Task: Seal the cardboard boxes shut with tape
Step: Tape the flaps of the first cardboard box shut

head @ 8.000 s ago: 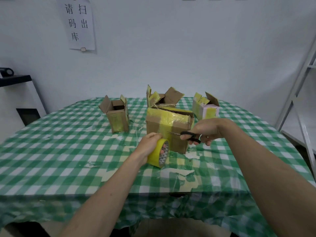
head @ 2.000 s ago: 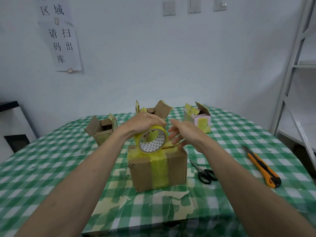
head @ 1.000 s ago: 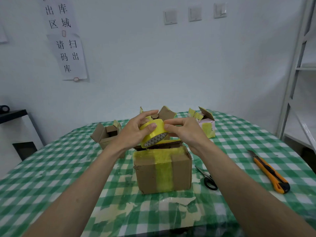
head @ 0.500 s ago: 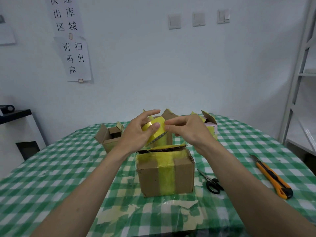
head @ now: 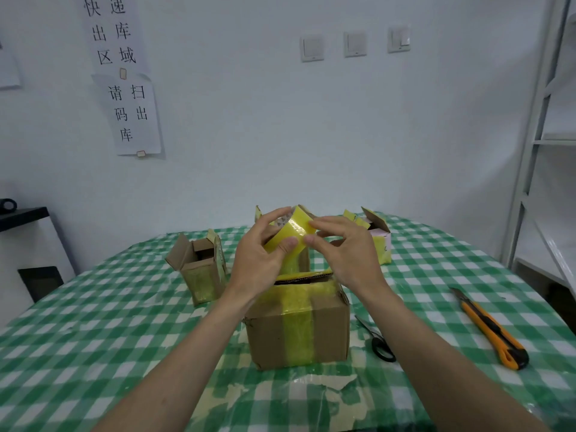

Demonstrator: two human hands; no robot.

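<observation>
Tape roll (head: 288,233) is gripped by the left hand (head: 260,263) while right hand (head: 344,254) fingertips pinch at its surface above the box (head: 299,322); probably the loose end should be lifted slowly.

A roll of yellow tape (head: 288,232) is being held up above the nearest cardboard box (head: 297,322) by both hands. The roll is being gripped by the left hand (head: 258,260), thumb on its outer band; the band is being pinched at by the fingertips of the right hand (head: 346,254). The box is being shown with a yellow strip down its front and its top flap slightly lifted. Black scissors (head: 378,342) are lying just right of it on the green checked surface (head: 93,338), an orange utility knife (head: 491,332) farther right. Three open-flapped boxes are being seen behind: one left (head: 199,272), one mostly hidden by the hands, one pink-sided (head: 378,241).
</observation>
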